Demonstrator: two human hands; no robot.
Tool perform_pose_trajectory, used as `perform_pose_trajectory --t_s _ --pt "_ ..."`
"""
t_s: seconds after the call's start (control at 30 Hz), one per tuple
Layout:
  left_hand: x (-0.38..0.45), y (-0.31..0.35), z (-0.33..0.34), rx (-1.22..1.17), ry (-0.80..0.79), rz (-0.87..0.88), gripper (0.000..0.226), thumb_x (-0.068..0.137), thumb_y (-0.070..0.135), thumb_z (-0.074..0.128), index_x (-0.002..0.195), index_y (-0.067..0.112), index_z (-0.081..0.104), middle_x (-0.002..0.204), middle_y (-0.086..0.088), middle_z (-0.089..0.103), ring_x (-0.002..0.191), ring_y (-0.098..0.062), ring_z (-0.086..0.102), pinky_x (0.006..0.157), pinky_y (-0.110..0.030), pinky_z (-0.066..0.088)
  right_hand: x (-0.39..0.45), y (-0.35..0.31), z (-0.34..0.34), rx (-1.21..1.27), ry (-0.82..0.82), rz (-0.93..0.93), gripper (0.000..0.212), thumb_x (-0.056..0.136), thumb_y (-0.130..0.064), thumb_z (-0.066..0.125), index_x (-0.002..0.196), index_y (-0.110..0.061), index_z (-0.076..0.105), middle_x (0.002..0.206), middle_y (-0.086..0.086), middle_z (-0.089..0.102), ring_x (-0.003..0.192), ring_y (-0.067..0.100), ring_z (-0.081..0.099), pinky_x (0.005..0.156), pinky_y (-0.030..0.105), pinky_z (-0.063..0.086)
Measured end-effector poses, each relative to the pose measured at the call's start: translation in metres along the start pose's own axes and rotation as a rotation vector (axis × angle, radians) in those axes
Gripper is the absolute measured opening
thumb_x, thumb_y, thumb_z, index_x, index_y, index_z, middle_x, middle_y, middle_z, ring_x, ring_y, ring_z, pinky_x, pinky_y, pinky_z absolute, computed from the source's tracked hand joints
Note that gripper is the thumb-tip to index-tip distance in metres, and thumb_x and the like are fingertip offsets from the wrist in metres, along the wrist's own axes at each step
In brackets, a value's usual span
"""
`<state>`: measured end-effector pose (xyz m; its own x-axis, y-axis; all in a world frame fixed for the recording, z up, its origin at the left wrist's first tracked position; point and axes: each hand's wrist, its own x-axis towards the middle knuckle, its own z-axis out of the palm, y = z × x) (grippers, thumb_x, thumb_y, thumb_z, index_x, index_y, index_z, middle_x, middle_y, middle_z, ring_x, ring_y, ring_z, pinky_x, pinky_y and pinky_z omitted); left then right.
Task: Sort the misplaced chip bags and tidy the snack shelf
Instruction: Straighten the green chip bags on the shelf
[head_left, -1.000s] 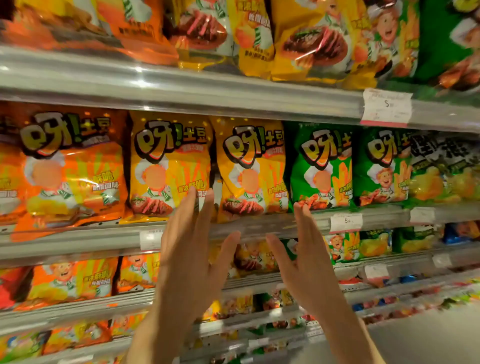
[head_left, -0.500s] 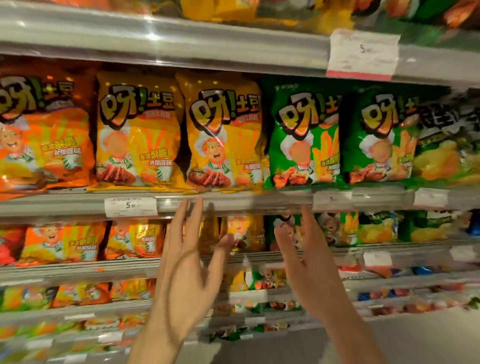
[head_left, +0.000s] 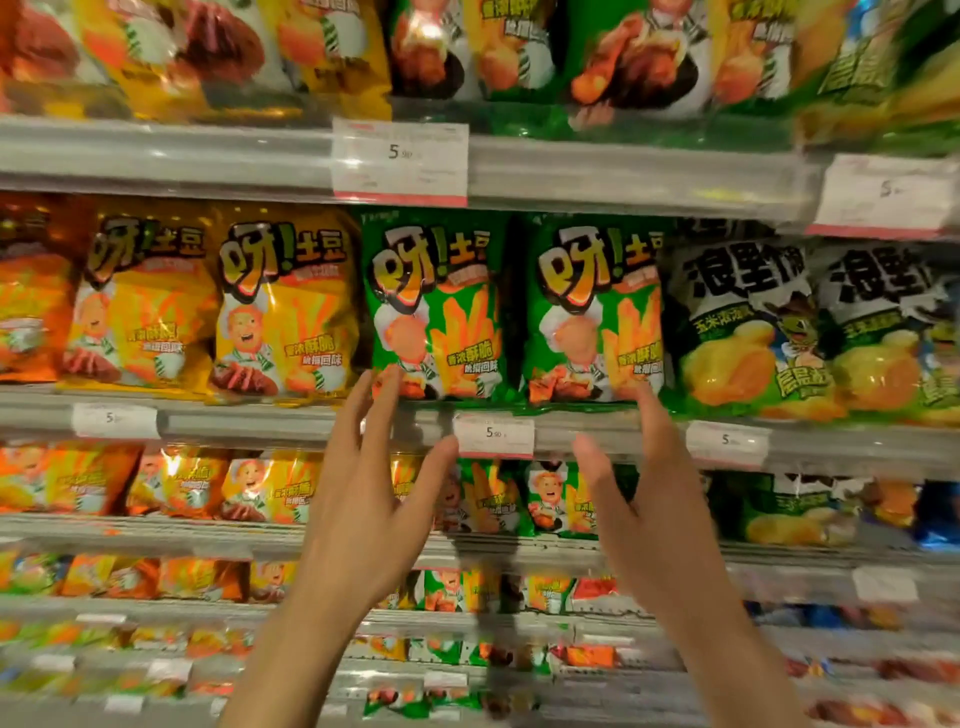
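Item: two green chip bags (head_left: 436, 306), standing at the shelf's (head_left: 260, 423) front edge; my left hand (head_left: 363, 499) and right hand (head_left: 649, 499) are reaching up, fingers spread wide, holding nothing; bags likely light, crinkly, slippery, crushable; I am planning to grip side seams.

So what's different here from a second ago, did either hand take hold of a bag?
No bag taken. The view has shifted right, from the yellow bags to the two green bags. The left hand and right hand have risen; their fingertips now overlap the green bags' lower edges, contact unclear. Both hands stay open and empty, and the bags stand as before.
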<state>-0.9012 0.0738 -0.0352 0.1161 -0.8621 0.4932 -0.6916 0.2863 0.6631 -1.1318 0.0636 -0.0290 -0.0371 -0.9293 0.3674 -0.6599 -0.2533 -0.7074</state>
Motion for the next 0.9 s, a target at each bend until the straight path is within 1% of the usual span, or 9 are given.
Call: perform_pose_trajectory --t_s 0.07,0.13,0.27,0.4,0.53,0.6,0.73,0.8,0.9 --pt "0.01 0.007 0.005 0.036 0.006 0.038 0.071 0.094 0.069 0.043 0.156 0.048 0.015 0.166 0.019 0.008 0.152 -0.007 0.015 0.111 -0.031 0.03 0.012 0.004 -0.011 -0.01 0.037 -0.021 0.081 0.095 -0.065 0.045 0.161 -0.032 0.012 0.169 -0.014 0.012 0.155 0.004 0.009 0.126 0.043 0.019" --pt "0.023 0.012 0.007 0.072 0.017 0.087 0.07 0.095 0.065 0.045 0.157 0.045 0.018 0.166 0.014 0.009 0.153 -0.01 0.014 0.112 -0.035 0.033 0.024 0.007 -0.017 -0.049 0.076 -0.048 0.084 0.094 -0.067 0.044 0.162 -0.03 0.012 0.17 -0.008 0.012 0.156 0.008 0.008 0.126 0.046 0.018" --pt "0.056 0.011 0.008 0.23 0.08 0.179 0.069 0.097 0.056 0.047 0.157 0.031 0.027 0.167 -0.005 0.015 0.154 -0.022 0.014 0.118 -0.042 0.023 0.051 0.006 -0.02 -0.219 0.187 -0.265 0.077 0.101 -0.059 0.042 0.161 -0.013 0.024 0.167 0.015 0.022 0.156 0.028 0.016 0.124 0.054 0.022" --pt "0.088 0.008 0.012 0.382 0.126 0.233 0.065 0.1 0.052 0.042 0.156 0.022 0.032 0.166 -0.014 0.019 0.155 -0.031 0.011 0.122 -0.045 0.015 0.089 -0.019 -0.016 -0.489 0.13 -0.253 0.071 0.101 -0.063 0.022 0.16 -0.024 0.018 0.169 0.012 0.013 0.156 0.03 0.007 0.126 0.053 0.01" --pt "0.116 0.007 0.019 0.55 0.113 0.33 0.057 0.103 0.05 0.038 0.149 0.017 0.041 0.15 -0.016 0.041 0.145 -0.037 0.03 0.121 -0.051 0.02 0.113 -0.028 0.0 -0.711 0.167 -0.399 0.07 0.102 -0.06 0.028 0.159 -0.022 0.024 0.169 0.014 0.014 0.156 0.035 0.01 0.124 0.058 0.01" --pt "0.127 0.004 0.025 0.611 0.097 0.385 0.054 0.103 0.052 0.035 0.146 0.02 0.041 0.156 -0.016 0.036 0.148 -0.038 0.027 0.121 -0.054 0.018 0.123 -0.025 0.009 -0.799 0.156 -0.434 0.071 0.103 -0.061 0.029 0.16 -0.019 0.024 0.17 0.014 0.012 0.157 0.034 0.008 0.122 0.061 0.012" --pt "0.14 -0.009 0.035 0.664 0.077 0.427 0.064 0.104 0.055 0.032 0.159 0.023 0.023 0.169 -0.012 0.004 0.156 -0.031 -0.003 0.122 -0.059 0.011 0.135 -0.018 0.017 -0.895 0.143 -0.44 0.075 0.102 -0.063 0.027 0.161 -0.016 0.023 0.171 0.013 0.008 0.157 0.034 0.005 0.121 0.064 0.01" --pt "0.143 -0.014 0.037 0.688 0.082 0.456 0.068 0.104 0.055 0.031 0.161 0.021 0.015 0.169 -0.012 0.0 0.156 -0.032 -0.005 0.122 -0.06 0.011 0.136 -0.015 0.02 -0.919 0.168 -0.426 0.075 0.103 -0.063 0.026 0.161 -0.016 0.022 0.171 0.012 0.008 0.157 0.033 0.005 0.121 0.065 0.009" --pt "0.146 -0.018 0.039 0.712 0.089 0.482 0.07 0.104 0.055 0.032 0.162 0.02 0.011 0.169 -0.014 -0.003 0.156 -0.034 -0.006 0.122 -0.061 0.011 0.137 -0.014 0.022 -0.936 0.196 -0.402 0.074 0.103 -0.061 0.028 0.162 -0.017 0.021 0.171 0.012 0.007 0.157 0.033 0.005 0.119 0.067 0.009"
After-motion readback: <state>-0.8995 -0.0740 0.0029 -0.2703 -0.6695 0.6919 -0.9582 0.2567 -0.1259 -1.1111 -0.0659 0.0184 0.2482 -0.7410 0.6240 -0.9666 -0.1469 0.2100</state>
